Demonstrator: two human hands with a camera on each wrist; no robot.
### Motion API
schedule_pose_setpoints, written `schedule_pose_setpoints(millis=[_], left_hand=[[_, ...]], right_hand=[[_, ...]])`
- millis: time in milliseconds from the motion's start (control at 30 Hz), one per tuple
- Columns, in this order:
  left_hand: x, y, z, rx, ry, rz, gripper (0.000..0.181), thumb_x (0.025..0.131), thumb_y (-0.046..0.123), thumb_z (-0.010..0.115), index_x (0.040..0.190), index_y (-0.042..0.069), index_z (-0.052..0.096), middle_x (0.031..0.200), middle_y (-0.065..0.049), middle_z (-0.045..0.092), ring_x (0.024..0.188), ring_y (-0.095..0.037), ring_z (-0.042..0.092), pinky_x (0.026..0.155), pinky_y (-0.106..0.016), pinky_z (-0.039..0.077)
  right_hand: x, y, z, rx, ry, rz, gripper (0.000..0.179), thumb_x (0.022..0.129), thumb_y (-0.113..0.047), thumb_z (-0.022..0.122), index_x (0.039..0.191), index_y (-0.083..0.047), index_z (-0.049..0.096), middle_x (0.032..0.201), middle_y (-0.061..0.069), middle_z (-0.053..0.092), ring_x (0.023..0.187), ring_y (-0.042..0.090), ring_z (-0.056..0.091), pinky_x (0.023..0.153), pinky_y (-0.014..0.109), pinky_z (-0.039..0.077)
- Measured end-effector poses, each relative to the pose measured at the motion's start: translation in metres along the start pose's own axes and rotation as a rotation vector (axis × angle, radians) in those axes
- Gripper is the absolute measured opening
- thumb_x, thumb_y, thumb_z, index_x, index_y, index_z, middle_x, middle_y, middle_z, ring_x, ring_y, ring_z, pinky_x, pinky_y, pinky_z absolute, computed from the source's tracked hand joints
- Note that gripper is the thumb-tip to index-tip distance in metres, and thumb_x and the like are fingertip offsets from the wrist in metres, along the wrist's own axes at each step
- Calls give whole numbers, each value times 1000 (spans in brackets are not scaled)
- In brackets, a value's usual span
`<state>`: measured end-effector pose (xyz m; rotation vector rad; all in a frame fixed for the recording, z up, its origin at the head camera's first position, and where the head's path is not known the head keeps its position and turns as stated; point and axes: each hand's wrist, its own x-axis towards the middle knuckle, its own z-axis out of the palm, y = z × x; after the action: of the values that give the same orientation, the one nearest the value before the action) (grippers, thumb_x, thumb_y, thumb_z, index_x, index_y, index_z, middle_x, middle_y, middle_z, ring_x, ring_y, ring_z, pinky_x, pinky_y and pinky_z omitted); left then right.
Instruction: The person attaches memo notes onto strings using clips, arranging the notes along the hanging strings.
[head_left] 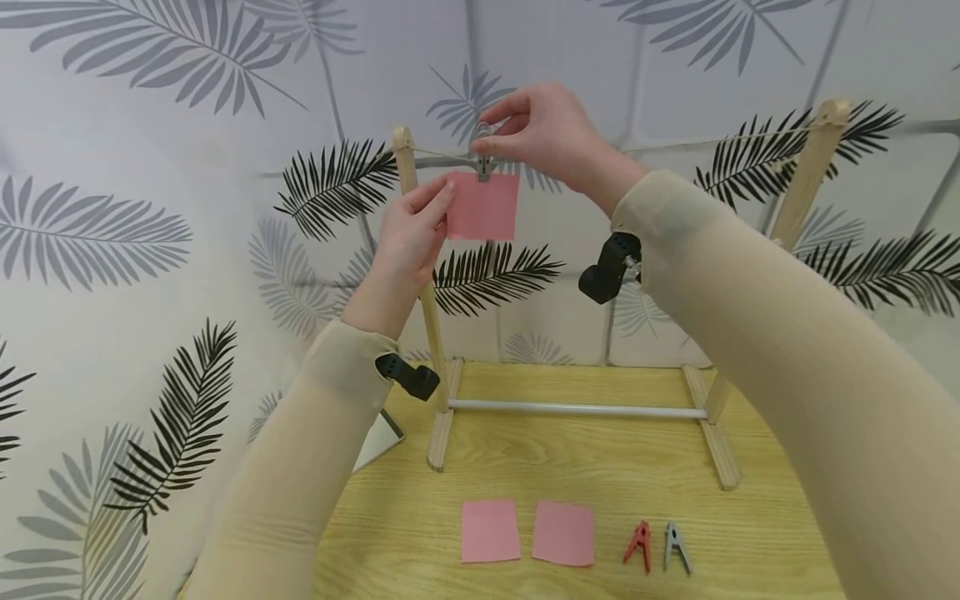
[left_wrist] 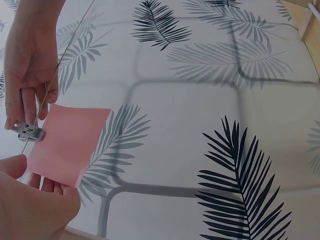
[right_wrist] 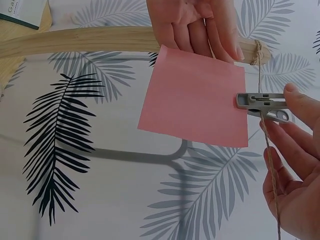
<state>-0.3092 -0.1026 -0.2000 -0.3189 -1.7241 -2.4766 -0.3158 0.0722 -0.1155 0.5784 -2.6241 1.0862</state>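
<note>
While the right hand [head_left: 551, 133] pinches a grey clothespin [head_left: 483, 150] onto the string [head_left: 442, 156] of the wooden rack [head_left: 442, 392], the left hand [head_left: 408, 237] grips the pink paper square [head_left: 483, 206] by its edge, keeping it flat under the peg. Two more pink squares [head_left: 527, 532] and two spare pegs [head_left: 657, 547] lie on the surface [head_left: 765, 542] below, within reach.

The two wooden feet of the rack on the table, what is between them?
In the head view, a white rod runs between the left foot and the right foot; under it shows only bare wooden table.
</note>
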Motion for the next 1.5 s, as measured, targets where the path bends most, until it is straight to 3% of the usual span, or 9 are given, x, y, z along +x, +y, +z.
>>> schedule_pose_setpoints(millis=[300, 633, 900, 1133, 1333, 1500], left_hand=[[-5, 4, -9, -5, 3, -13, 42, 101, 8, 52, 143, 0, 51, 146, -14, 52, 135, -20, 51, 108, -23, 43], [-7, 7, -14, -24, 17, -18, 40, 101, 7, 54, 140, 0, 54, 144, -14, 54, 131, -19, 53, 107, -24, 44], [-7, 8, -20, -22, 47, -11, 39, 101, 9, 55, 139, 2, 56, 142, -13, 57, 130, -19, 56, 108, -25, 44], [-7, 13, -28, -18, 60, -18, 40, 100, 10, 56, 139, 4, 57, 142, -12, 57, 129, -18, 56, 107, -24, 44], [-14, 14, -36, -10, 52, -33, 41, 100, 10, 55, 140, 5, 55, 147, -14, 52, 131, -18, 55, 109, -25, 43], [-20, 13, -42, 31, 57, -26, 39, 99, 11, 57, 138, 6, 58, 135, -11, 61, 124, -17, 59, 105, -23, 46]], right_hand=[[3, 0, -1, -1, -14, 9, 48, 90, -37, 73, 132, -16, 64, 120, 6, 71, 109, 14, 63, 100, 31, 49], [6, -3, 2, -29, -16, 9, 46, 90, -37, 72, 130, -15, 65, 121, 3, 72, 110, 12, 64, 101, 30, 49], [5, -2, -2, -22, -23, -1, 53, 91, -37, 71, 137, -16, 60, 124, 5, 70, 115, 14, 64, 104, 31, 47], [1, 0, -12, 9, 5, -19, 55, 91, -37, 71, 141, -18, 56, 123, 5, 70, 110, 14, 63, 99, 28, 49], [-10, 7, -23, 62, 37, -52, 52, 90, -33, 73, 138, -19, 59, 105, -4, 68, 100, 12, 61, 90, 27, 48], [-26, 13, -33, 71, 62, -101, 49, 90, -30, 74, 135, -19, 60, 98, -9, 66, 95, 12, 59, 81, 26, 44]])
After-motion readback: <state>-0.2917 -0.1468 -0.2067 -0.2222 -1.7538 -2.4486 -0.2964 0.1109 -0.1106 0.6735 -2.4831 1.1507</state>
